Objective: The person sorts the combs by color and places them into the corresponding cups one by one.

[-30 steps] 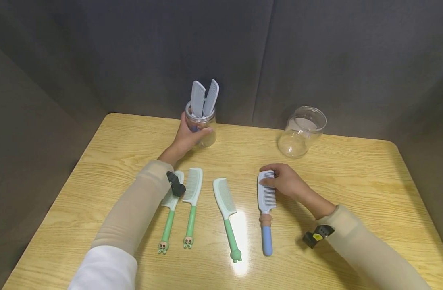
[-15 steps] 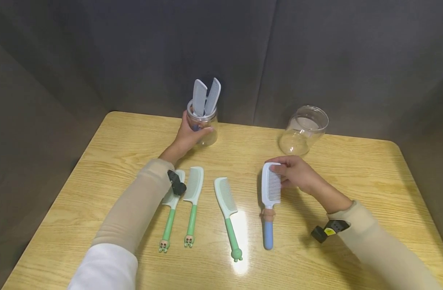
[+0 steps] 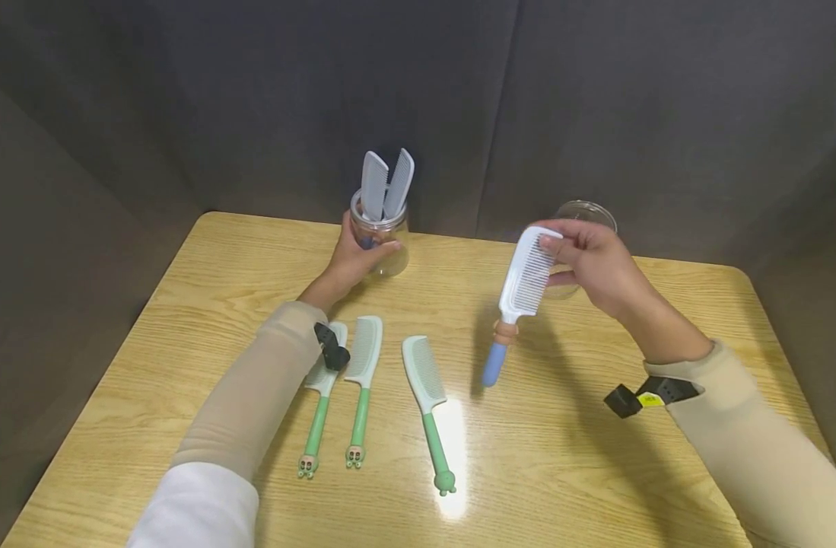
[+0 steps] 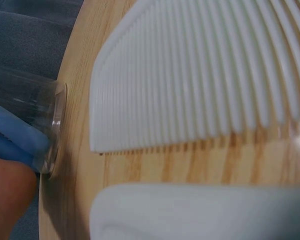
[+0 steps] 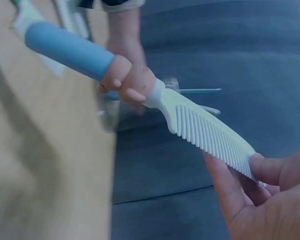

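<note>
My left hand [image 3: 354,259] grips a clear jar [image 3: 383,242] at the table's back, with two blue-handled combs [image 3: 386,184] standing in it; the jar's base [image 4: 37,125] shows in the left wrist view. My right hand [image 3: 585,255] pinches the toothed end of a white comb with a blue handle [image 3: 520,293], lifted off the table and hanging handle-down. In the right wrist view this comb [image 5: 140,92] runs up to my fingers [image 5: 270,172]. Three green-handled combs [image 3: 427,399] lie side by side on the table.
A second clear jar [image 3: 582,217] stands empty at the back right, mostly hidden behind my right hand. The wooden table [image 3: 664,472] is walled by dark grey fabric panels on the back and sides.
My right hand has lifted the blue-handled comb off the table, up and back toward the empty jar. The left hand and its jar have stayed still.
</note>
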